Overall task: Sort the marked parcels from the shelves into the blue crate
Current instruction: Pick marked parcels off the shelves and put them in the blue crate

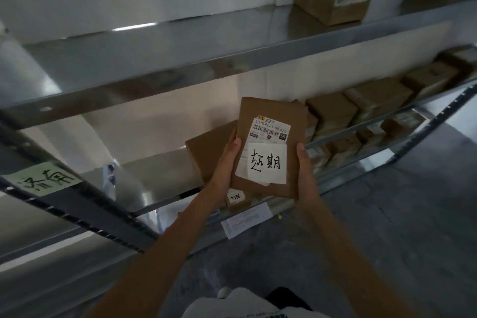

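Holding one marked parcel point(271, 147) with both hands, left hand point(227, 162) and right hand point(307, 170) gripping its edges, in front of the shelf point(165, 188). Blue crate isn't in view; more boxes point(333, 113) remain shelved, markings unreadable.

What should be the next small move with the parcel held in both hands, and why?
Probably turn away from the shelves to look for the blue crate, which is not in view. Both the left hand and right hand already grip the parcel, and its handwritten note marks it.
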